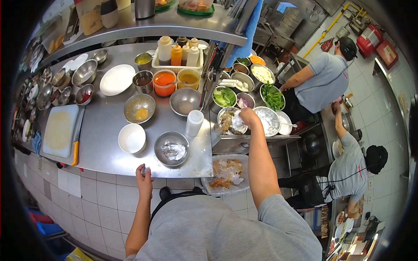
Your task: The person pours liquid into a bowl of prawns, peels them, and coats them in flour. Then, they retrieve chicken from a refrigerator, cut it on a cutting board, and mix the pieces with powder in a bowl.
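Note:
My right hand (249, 116) reaches over a steel container (226, 132) of greyish raw shrimp (227, 120) and white powder. Its fingers are closed down at the white stuff, and what they hold is hidden. Beside it sits a container of white flour (266, 121). At the table's front edge, my left hand (144, 178) hovers with its fingers loosely bent and apart, holding nothing visible. Closest to it are a white bowl (132, 138) and a steel bowl (159, 160) with flour-coated pieces (174, 151). A clear squeeze bottle (194, 123) stands behind that bowl.
Left lie a cutting board (61, 130) and a yellow-handled knife (76, 148). Sauce tubs (164, 82) and bottles in a basket (176, 66) stand behind, below a steel shelf (174, 26). A waste bin (209, 187) sits below. Two co-workers (322, 78) work at right.

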`<act>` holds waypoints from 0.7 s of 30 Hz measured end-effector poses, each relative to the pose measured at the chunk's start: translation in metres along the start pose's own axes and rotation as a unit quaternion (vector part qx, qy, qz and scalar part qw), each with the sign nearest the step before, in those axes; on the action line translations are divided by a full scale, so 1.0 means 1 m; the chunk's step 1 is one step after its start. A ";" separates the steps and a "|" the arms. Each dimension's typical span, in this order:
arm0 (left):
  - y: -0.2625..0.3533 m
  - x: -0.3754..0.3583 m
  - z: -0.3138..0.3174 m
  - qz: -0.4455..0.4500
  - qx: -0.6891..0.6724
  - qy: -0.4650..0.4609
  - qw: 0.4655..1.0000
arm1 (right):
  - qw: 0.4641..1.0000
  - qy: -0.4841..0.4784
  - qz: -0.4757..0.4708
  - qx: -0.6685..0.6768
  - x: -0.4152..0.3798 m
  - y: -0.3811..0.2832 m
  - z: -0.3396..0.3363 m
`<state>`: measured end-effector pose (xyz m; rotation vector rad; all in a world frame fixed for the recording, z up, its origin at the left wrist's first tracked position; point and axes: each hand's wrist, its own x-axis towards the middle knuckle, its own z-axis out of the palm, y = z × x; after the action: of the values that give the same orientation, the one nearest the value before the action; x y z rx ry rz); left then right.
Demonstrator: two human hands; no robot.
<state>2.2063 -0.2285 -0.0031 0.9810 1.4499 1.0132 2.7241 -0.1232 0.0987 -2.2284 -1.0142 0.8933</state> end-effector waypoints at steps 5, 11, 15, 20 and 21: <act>0.009 -0.003 0.007 0.009 0.001 -0.009 1.000 | 0.997 0.021 -0.072 -0.034 -0.001 -0.003 0.003; 0.001 -0.003 0.006 -0.005 -0.015 -0.030 0.999 | 0.947 -0.063 0.011 -0.313 0.031 0.036 0.039; 0.000 -0.009 -0.003 -0.017 -0.014 -0.037 0.999 | 0.952 -0.092 0.028 -0.289 0.037 0.030 0.037; -0.012 -0.009 -0.018 -0.016 -0.023 -0.015 0.999 | 0.897 -0.089 -0.051 -0.430 0.054 0.040 0.015; -0.015 -0.009 -0.022 -0.018 -0.024 -0.015 0.999 | 0.896 -0.090 -0.050 -0.431 0.043 0.031 0.010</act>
<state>2.1848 -0.2428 -0.0129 0.9289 1.4075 0.9991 2.7522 -0.1049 0.0562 -2.7723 -1.8752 0.6735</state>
